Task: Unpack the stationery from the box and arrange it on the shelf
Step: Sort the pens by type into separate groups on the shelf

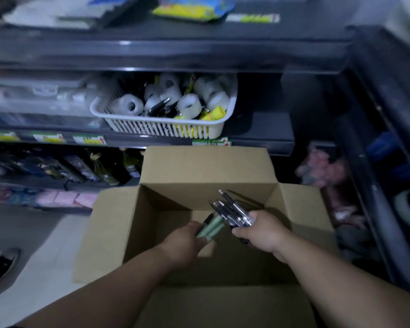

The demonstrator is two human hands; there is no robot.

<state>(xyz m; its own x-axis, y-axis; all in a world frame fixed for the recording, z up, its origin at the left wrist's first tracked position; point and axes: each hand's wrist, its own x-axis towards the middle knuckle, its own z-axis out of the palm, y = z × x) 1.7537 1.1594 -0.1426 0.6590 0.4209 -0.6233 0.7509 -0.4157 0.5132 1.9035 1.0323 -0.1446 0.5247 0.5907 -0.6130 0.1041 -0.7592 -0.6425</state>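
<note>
I see dark shelving [199, 53] across the upper frame and pale floor [45, 256] at lower left. An open cardboard box [206, 166] sits bottom centre, with a white basket [166, 131] above it. Over the box, the left hand [185, 240] has its fingers curled round green pens [212, 229], and the right hand [263, 230] clutches black pens [232, 209].

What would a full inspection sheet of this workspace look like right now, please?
Surface: pale floor, visible at left.
Job's things: open cardboard box; green pens and black pens held over it.
Clutter: white basket of tape rolls on the shelf.
Grippers: left hand grips the green pens; right hand grips the black pens.
Cables: nothing seen.
Surroundings: dim, blurred; price labels on shelf edges.
</note>
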